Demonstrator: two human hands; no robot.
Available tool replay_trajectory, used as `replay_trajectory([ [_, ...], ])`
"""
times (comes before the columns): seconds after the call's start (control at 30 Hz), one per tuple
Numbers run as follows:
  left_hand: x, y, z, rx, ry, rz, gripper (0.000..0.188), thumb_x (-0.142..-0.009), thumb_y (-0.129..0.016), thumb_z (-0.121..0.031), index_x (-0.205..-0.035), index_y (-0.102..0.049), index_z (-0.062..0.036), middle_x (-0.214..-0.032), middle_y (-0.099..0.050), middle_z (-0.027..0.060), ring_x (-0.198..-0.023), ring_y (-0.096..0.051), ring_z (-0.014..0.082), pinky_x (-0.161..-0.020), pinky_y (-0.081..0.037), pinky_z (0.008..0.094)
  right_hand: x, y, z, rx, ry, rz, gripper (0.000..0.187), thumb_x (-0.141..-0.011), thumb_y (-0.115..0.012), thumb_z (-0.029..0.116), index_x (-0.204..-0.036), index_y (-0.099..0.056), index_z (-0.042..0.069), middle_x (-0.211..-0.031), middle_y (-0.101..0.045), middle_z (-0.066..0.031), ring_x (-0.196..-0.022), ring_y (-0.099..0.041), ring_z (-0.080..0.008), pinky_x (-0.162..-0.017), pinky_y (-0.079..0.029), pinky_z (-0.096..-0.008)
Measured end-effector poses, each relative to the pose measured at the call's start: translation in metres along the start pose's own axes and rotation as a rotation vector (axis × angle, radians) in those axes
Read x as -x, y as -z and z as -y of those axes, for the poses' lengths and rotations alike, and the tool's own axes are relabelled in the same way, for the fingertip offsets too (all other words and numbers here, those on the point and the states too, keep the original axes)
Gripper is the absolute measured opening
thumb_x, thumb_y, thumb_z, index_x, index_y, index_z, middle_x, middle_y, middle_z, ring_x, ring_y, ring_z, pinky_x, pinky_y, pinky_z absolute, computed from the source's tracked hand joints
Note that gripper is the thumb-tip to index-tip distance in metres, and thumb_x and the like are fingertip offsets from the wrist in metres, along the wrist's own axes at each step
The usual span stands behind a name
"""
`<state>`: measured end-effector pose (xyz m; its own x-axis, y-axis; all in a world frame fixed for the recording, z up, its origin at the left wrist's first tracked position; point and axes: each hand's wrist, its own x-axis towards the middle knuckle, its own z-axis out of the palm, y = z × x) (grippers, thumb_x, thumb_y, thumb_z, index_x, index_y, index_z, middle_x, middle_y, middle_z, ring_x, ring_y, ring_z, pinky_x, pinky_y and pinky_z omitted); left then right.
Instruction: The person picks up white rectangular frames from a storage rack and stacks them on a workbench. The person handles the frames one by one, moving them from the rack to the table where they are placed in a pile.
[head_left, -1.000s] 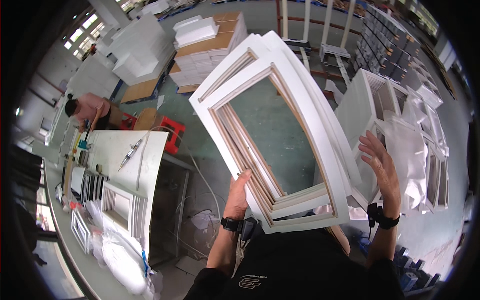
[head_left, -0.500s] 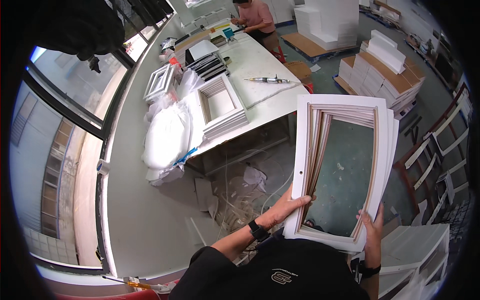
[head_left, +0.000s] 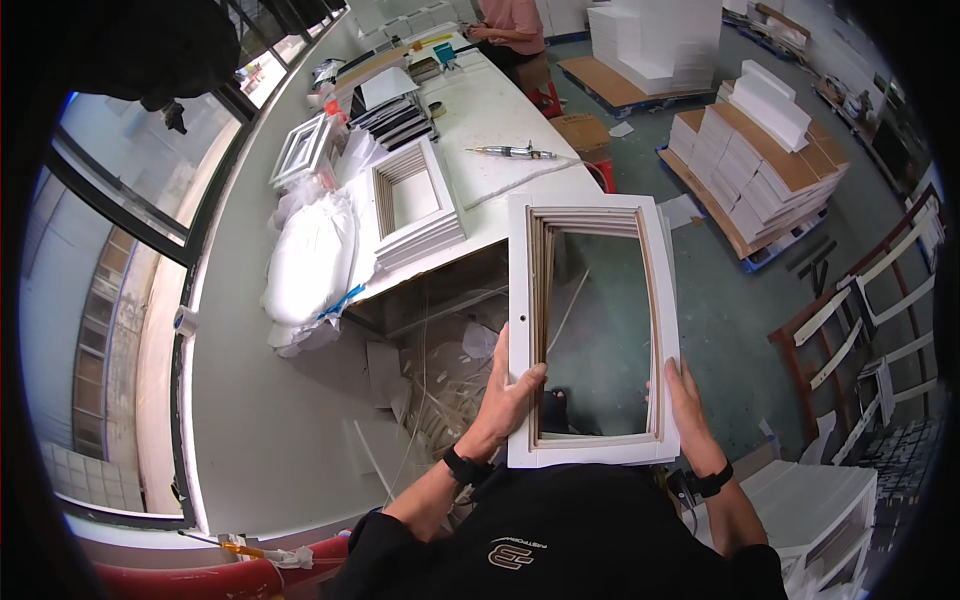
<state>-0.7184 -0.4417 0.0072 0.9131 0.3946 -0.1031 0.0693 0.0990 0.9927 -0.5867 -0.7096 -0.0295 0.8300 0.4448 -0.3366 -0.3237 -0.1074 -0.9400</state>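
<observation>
Upright in front of my body is a stack of white rectangular frames (head_left: 523, 270) with large open centres, held between both hands. My left hand (head_left: 507, 392) is closed round the left side bar, its thumb lying on the front face at the inner edge. Against the right outer edge presses my right hand (head_left: 692, 412), its fingers partly hidden by the frames. The inner edges look brown, and the frames are nearly lined up. Another stack of white frames (head_left: 452, 232) lies on the near end of the white table (head_left: 500, 115).
A pen-shaped power tool (head_left: 512, 152) rests on the table. Beside it sits a white wrapped bundle (head_left: 312, 255). Scraps and cords (head_left: 455, 400) litter the floor under the table. Stacked white boards (head_left: 745, 150) stand on a pallet. A co-worker (head_left: 512, 30) sits at the far end.
The held frames have shifted left in view and straightened. Their edges, fanned out before, now line up more closely. My right hand has moved up along the right side.
</observation>
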Motion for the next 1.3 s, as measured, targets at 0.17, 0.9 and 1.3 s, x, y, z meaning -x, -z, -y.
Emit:
replay_trajectory([
  [0.17,-0.02,0.016,0.009,0.074,0.006,-0.123,0.078,-0.104,-0.057,-0.017,-0.164,-0.007,-0.0074,-0.131,-0.049,0.0096,-0.099,-0.059,0.0148,-0.085,-0.055,0.0327,-0.036,-0.016,0.009,-0.019,-0.15,0.06,0.062,-0.105,-0.045,0.056,-0.134,-0.052,0.001,-0.095,-0.062,-0.0079,-0.085,-0.063,-0.0146,-0.076,-0.054,-0.0296],
  [0.9,-0.313,0.36,0.001,-0.053,-0.017,-0.427,0.074,-0.101,-0.062,-0.027,-0.157,-0.025,0.0047,-0.144,-0.051,0.0182,-0.124,-0.055,0.0225,-0.107,-0.044,0.033,-0.433,-0.34,0.116,0.372,0.226,0.416,0.089,-0.098,-0.056,0.056,-0.145,-0.037,-0.017,-0.14,-0.054,-0.0332,-0.134,-0.052,-0.0372,-0.114,-0.037,-0.0392],
  [1.3,-0.384,0.498,0.013,-0.441,0.151,-0.319,0.096,-0.095,-0.063,-0.048,-0.161,-0.014,0.0014,-0.152,-0.044,0.0298,-0.143,-0.043,0.0367,-0.118,-0.031,0.0362,-0.523,-0.462,0.075,0.615,0.394,0.305,0.083,-0.098,-0.054,0.055,-0.136,-0.045,-0.018,-0.131,-0.053,-0.042,-0.127,-0.052,-0.0494,-0.11,-0.042,-0.0473],
])
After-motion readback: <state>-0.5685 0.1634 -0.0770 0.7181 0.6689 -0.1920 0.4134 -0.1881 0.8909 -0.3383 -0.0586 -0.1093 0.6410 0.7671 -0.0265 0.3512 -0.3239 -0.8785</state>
